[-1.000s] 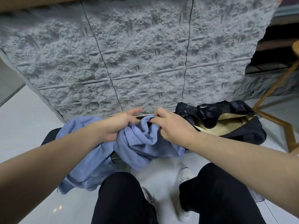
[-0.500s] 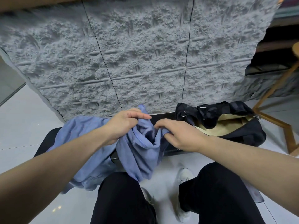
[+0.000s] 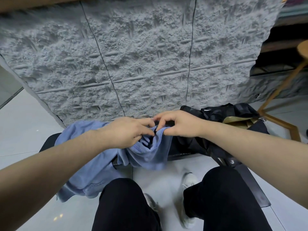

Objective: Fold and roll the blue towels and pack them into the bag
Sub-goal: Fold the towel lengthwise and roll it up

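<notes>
Single head-worn wide-angle view; aimed forward and steeply down over both forearms; close to the left hand (image 3: pixel 128 130) and right hand (image 3: pixel 181 124); knees at bottom edge, textured wall (image 3: pixel 133 55) above.

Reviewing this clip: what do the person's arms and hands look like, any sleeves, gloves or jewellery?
Both forearms are bare up to the frame edge, no sleeves visible. The left hand and right hand wear no gloves; no rings, watch or wristbands show.

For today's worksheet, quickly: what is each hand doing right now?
Left hand: closed, pinching the towel at its top edge.
Right hand: closed, pinching the same towel edge.
</notes>
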Demonstrator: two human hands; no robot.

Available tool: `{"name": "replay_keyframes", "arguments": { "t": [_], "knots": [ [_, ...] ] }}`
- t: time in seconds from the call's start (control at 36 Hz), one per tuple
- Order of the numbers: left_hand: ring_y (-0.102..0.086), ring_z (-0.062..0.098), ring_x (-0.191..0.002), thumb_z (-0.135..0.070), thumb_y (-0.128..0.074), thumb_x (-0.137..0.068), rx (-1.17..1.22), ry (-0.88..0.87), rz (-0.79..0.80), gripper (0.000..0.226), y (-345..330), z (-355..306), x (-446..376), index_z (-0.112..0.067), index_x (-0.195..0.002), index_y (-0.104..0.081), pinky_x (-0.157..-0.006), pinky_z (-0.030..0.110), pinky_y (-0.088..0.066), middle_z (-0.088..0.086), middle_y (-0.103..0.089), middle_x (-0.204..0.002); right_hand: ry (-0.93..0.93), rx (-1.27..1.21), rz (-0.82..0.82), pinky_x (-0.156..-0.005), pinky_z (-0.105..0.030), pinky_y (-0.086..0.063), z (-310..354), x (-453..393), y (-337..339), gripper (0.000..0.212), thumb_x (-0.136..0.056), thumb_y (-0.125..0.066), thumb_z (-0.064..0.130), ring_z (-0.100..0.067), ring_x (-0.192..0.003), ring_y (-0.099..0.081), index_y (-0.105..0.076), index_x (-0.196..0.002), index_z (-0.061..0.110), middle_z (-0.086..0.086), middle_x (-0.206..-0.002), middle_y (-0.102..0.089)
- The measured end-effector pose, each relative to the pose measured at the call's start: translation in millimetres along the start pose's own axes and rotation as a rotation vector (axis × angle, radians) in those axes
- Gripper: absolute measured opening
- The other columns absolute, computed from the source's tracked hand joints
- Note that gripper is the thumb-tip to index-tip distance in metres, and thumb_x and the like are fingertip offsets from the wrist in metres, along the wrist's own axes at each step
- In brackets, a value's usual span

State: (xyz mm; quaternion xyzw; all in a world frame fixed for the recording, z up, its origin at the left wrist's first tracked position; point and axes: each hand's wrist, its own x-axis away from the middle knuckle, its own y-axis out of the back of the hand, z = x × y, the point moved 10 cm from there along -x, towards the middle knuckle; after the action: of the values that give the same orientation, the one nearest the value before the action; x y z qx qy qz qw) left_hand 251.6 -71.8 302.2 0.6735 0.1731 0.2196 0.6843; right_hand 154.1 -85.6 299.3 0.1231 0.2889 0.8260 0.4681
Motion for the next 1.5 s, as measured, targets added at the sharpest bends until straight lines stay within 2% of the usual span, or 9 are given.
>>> {"name": "replay_keyframes", "arguments": {
  "t": [0.14,0.47,0.61,0.75,0.89,0.97,1.06,1.33,1.5],
  "knots": [
    [-0.057,0.014,-0.079,-0.015,-0.033,-0.079,0.113,0.077,-0.015,0.056,1.0,11.5,2.0,-0.040,-0.120,-0.063,-0.063,0.037,-0.047,-0.027,-0.043,-0.129,-0.102,0.032,-0.102,-0.073,-0.018,-0.047,-10.4,-2.4,11.6,0.022,-0.082,-0.066,0.004,0.008,-0.071,-0.057,-0.071,-0.082,0.025,0.027,-0.072,-0.066],
    [-0.049,-0.013,-0.089,0.006,-0.036,-0.091,0.585,0.492,-0.295,0.058,0.0,90.3,45.7,-0.048,-0.103,-0.050,-0.075,0.006,-0.036,-0.014,-0.049,-0.109,-0.253,-0.082,-0.189,-0.062,-0.017,-0.041,-51.8,7.0,45.1,0.031,-0.081,-0.072,-0.001,-0.008,-0.065,-0.052,-0.057,-0.097,0.022,0.003,-0.079,-0.062],
    [-0.057,0.021,-0.081,0.003,-0.033,-0.095,0.623,0.590,-0.257,0.054,-11.9,106.4,63.1,-0.048,-0.105,-0.046,-0.065,0.029,-0.047,-0.011,-0.055,-0.112,-0.368,-0.035,-0.128,-0.082,-0.023,-0.046,-70.6,5.2,51.2,0.050,-0.083,-0.076,0.011,-0.015,-0.082,-0.060,-0.056,-0.128,0.021,0.001,-0.091,-0.062],
    [-0.057,0.042,-0.071,-0.003,-0.032,-0.099,0.584,0.565,-0.138,0.058,-21.7,109.5,66.6,-0.059,-0.113,-0.039,-0.060,0.043,-0.049,-0.015,-0.060,-0.111,-0.410,0.098,-0.112,-0.078,-0.023,-0.052,-65.3,3.0,61.2,0.012,-0.081,-0.079,0.023,-0.018,-0.087,-0.065,-0.070,-0.084,0.030,0.006,-0.094,-0.072],
    [-0.053,0.019,-0.125,-0.014,-0.041,-0.104,0.452,0.614,-0.015,0.038,-26.2,115.3,66.5,-0.025,-0.140,-0.048,-0.091,0.019,-0.038,-0.003,-0.051,-0.142,-0.435,0.144,-0.144,-0.051,-0.013,-0.037,-63.1,2.7,76.9,0.013,-0.080,-0.080,0.024,-0.008,-0.064,-0.052,-0.067,-0.081,0.021,0.008,-0.070,-0.061],
    [-0.070,0.030,-0.082,-0.024,-0.045,-0.103,0.484,0.725,0.027,0.025,-29.4,122.6,70.3,-0.017,-0.123,-0.059,-0.067,0.026,-0.051,0.005,-0.066,-0.113,-0.430,0.180,-0.151,-0.051,-0.015,-0.037,-64.3,-2.5,82.9,0.015,-0.082,-0.078,0.024,-0.009,-0.062,-0.051,-0.065,-0.083,0.018,0.006,-0.070,-0.060],
    [-0.071,0.028,-0.061,-0.031,-0.049,-0.101,0.750,0.871,-0.076,0.016,-29.8,134.5,76.6,-0.020,-0.105,-0.061,-0.066,0.042,-0.059,0.009,-0.062,-0.097,-0.420,0.154,-0.198,-0.053,-0.021,-0.037,-68.9,-11.3,89.8,0.018,-0.084,-0.077,0.023,-0.010,-0.057,-0.048,-0.059,-0.082,0.019,0.003,-0.069,-0.057],
    [-0.063,0.023,-0.078,-0.018,-0.065,-0.093,1.092,0.970,-0.492,0.006,-9.0,192.1,52.4,-0.014,-0.090,-0.068,-0.057,0.019,-0.057,0.011,-0.060,-0.094,-0.478,0.063,-0.327,-0.034,-0.023,-0.041,-86.3,-51.2,121.5,0.005,-0.096,-0.059,0.019,-0.020,-0.042,-0.056,-0.057,-0.092,0.022,-0.012,-0.074,-0.059],
    [-0.059,0.008,-0.061,-0.014,-0.065,-0.092,1.008,0.871,-0.707,0.017,35.3,214.3,38.1,-0.022,-0.078,-0.066,-0.056,0.012,-0.053,0.002,-0.061,-0.074,-0.431,-0.090,-0.438,-0.069,-0.033,-0.060,-83.5,-75.6,149.6,0.019,-0.098,-0.056,0.018,-0.017,-0.067,-0.067,-0.066,-0.112,0.009,-0.009,-0.086,-0.066]
  ]
}}
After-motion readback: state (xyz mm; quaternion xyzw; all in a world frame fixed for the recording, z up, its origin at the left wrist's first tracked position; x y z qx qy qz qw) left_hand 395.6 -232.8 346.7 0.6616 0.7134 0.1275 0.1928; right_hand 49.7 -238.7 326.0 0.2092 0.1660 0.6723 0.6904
